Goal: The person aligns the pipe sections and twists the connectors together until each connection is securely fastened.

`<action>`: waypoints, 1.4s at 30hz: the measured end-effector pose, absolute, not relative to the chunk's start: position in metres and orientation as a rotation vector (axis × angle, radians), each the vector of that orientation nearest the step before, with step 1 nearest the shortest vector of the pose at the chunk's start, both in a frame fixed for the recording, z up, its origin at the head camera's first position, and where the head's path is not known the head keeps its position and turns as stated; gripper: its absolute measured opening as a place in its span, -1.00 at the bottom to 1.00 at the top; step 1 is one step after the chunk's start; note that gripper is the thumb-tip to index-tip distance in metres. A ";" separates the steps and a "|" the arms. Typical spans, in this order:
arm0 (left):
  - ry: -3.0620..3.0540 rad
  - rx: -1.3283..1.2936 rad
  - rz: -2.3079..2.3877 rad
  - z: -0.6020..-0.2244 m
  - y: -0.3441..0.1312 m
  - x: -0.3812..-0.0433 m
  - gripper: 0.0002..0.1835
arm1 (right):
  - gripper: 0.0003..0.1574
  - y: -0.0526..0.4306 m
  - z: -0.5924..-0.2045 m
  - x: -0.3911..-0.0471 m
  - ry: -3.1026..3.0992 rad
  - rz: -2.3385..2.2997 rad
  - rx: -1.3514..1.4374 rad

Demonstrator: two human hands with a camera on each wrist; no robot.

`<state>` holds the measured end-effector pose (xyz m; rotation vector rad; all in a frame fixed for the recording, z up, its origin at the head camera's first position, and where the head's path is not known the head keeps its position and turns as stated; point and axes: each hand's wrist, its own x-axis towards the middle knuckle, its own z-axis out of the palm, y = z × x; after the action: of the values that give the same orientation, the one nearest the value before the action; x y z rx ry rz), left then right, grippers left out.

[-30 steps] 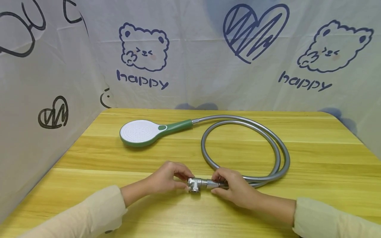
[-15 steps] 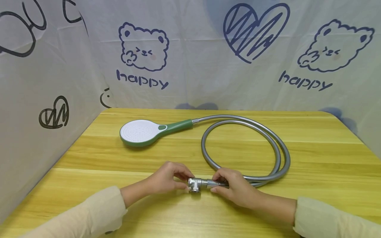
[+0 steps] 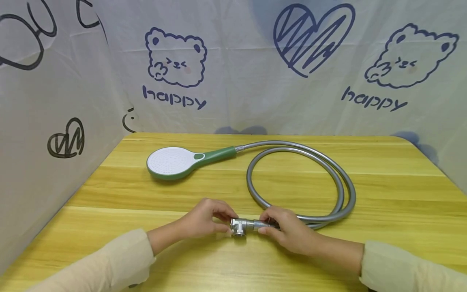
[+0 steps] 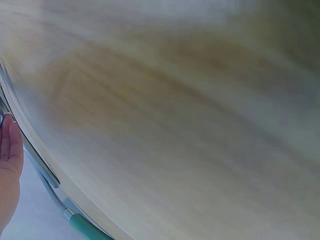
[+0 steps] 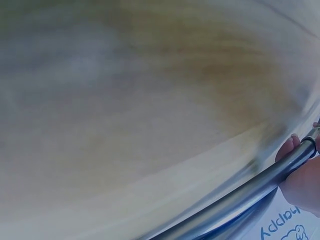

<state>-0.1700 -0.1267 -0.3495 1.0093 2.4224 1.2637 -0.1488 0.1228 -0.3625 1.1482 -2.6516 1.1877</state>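
Wooden table [image 3: 401, 194], showerhead [image 3: 171, 162] behind — right hand [image 3: 292, 233] pinches hose end [image 3: 259, 225], left hand [image 3: 202, 219] apparently metal fitting [image 3: 238, 225].

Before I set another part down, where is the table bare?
Free table: right of the hose, inside its loop, between shower head and left sleeve. Crowded: where left hand holds metal fitting, right hand the hose end.

In the head view we get bright, mostly even light and crisp detail, with a soft sheen on the near tabletop [image 3: 219, 265] and a faint shadow along the near side of the shower head [image 3: 171, 162]. The 2 wrist views look dimmer and hazy to us, the tabletop blurred and its edge bowed into a curve.
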 end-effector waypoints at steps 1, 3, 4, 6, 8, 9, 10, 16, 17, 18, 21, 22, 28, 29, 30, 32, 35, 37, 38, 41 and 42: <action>2.422 1.011 1.264 -0.349 -0.127 -0.170 -0.72 | -0.90 0.123 -0.362 -0.149 -2.661 1.180 1.146; 2.422 1.017 1.265 -0.349 -0.127 -0.170 -0.72 | -0.93 0.123 -0.362 -0.149 -2.678 1.161 1.144; 2.421 1.020 1.266 -0.349 -0.126 -0.170 -0.72 | -0.94 0.123 -0.362 -0.150 -2.684 1.152 1.144; 2.419 1.027 1.264 -0.349 -0.126 -0.170 -0.72 | -0.96 0.123 -0.362 -0.150 -2.694 1.136 1.147; 2.419 1.032 1.261 -0.349 -0.126 -0.170 -0.72 | -0.96 0.124 -0.362 -0.150 -2.694 1.123 1.154; 2.419 1.033 1.259 -0.349 -0.126 -0.170 -0.73 | -0.96 0.124 -0.362 -0.150 -2.692 1.118 1.157; 2.420 1.034 1.255 -0.349 -0.126 -0.170 -0.73 | -0.96 0.124 -0.362 -0.150 -2.690 1.116 1.159; 2.426 1.017 1.248 -0.349 -0.127 -0.169 -0.71 | -0.92 0.123 -0.362 -0.151 -2.700 1.140 1.140; 2.427 1.013 1.249 -0.348 -0.127 -0.169 -0.71 | -0.91 0.123 -0.362 -0.150 -2.706 1.150 1.133; 2.428 1.010 1.249 -0.348 -0.127 -0.169 -0.71 | -0.90 0.123 -0.362 -0.150 -2.711 1.159 1.125; 2.428 1.007 1.249 -0.347 -0.127 -0.169 -0.71 | -0.88 0.123 -0.361 -0.150 -2.716 1.194 1.107; 2.426 1.003 1.251 -0.347 -0.126 -0.169 -0.71 | -0.87 0.123 -0.361 -0.150 -2.714 1.205 1.100; 2.420 1.002 1.257 -0.347 -0.126 -0.169 -0.71 | -0.83 0.123 -0.361 -0.149 -2.685 1.307 1.058; 2.419 1.006 1.258 -0.347 -0.127 -0.169 -0.71 | -0.82 0.123 -0.361 -0.149 -2.678 1.320 1.057; 2.418 1.009 1.258 -0.347 -0.127 -0.169 -0.71 | -0.80 0.122 -0.362 -0.149 -2.671 1.326 1.058; 2.417 1.005 1.261 -0.347 -0.127 -0.169 -0.71 | -0.77 0.122 -0.362 -0.150 -2.662 1.331 1.064; 2.416 1.009 1.261 -0.347 -0.127 -0.169 -0.71 | -0.69 0.122 -0.361 -0.149 -2.658 1.332 1.075; 2.416 1.012 1.260 -0.347 -0.127 -0.169 -0.71 | -0.65 0.122 -0.361 -0.149 -2.661 1.334 1.070; 2.417 1.014 1.260 -0.348 -0.127 -0.169 -0.71 | -0.64 0.122 -0.361 -0.149 -2.662 1.336 1.069; 2.417 1.020 1.259 -0.348 -0.127 -0.170 -0.71 | -0.67 0.122 -0.361 -0.148 -2.669 1.351 1.053; 2.417 1.023 1.260 -0.348 -0.127 -0.170 -0.71 | -0.68 0.122 -0.361 -0.148 -2.667 1.358 1.049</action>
<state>-0.1696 -0.1270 -0.3485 1.0226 2.4173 1.2598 -0.1481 0.1215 -0.3608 1.0494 -2.6675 1.3575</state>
